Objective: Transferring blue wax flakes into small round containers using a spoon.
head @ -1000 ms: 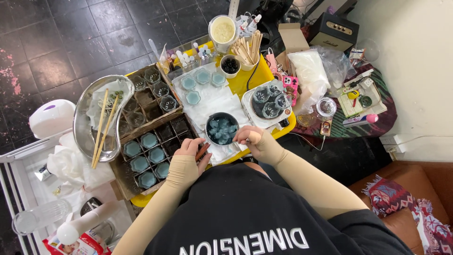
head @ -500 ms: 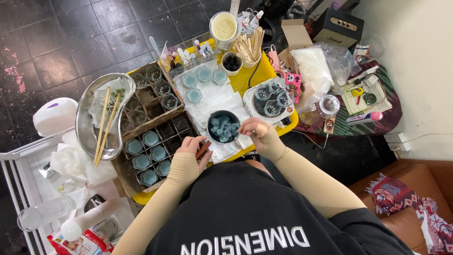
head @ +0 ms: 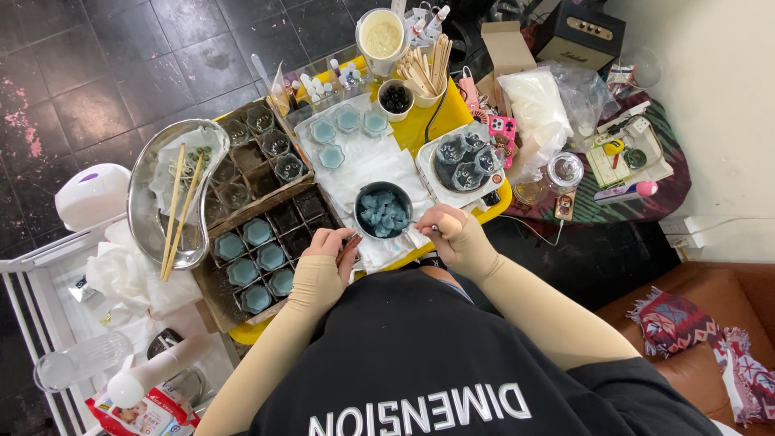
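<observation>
Head view shows the left hand [head: 327,246] closed around the brown handle [head: 349,246] of the dark pot [head: 383,211], which stands just beyond the fingers with pale blue chunks [head: 381,211] inside. The right hand [head: 446,230] pinches a thin metal tool [head: 418,225]; its tip reaches the pot's rim, just left of the fingers. The pot rests on white paper [head: 363,165] on the yellow bench [head: 420,129].

Pot [head: 383,211] hemmed by crate [head: 266,242], hotplate [head: 464,165]
</observation>
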